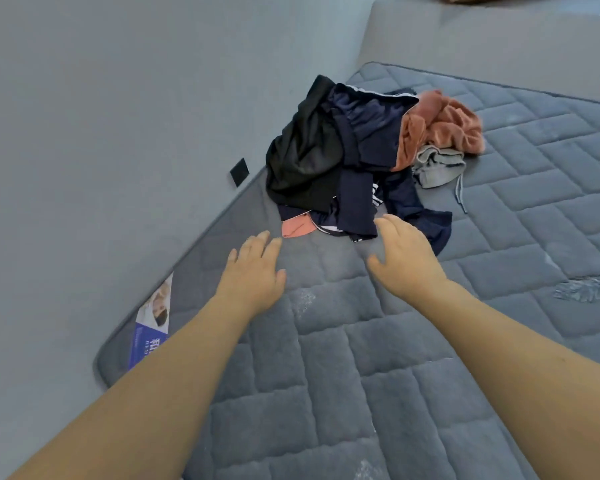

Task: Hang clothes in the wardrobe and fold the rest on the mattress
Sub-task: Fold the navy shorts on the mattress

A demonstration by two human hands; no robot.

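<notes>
**Clothes pile waits at the far edge of the mattress, both hands reaching in**

Clothes pile [361, 157] lies heaped on the quilted grey mattress [326, 375], against the wall [101, 116] on the left. The left hand [253, 271] and right hand [406, 258] hover just near of it, fingers apart and relaxed, holding nothing. Best to lift one garment only: the navy striped piece [357, 209] nearest the right hand lies on top, so it should come free without dragging the black garment [305, 157] or orange towel [440, 126].

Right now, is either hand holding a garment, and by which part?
Nothing is held. The left hand and right hand reach open toward the clothes pile on the mattress.
</notes>
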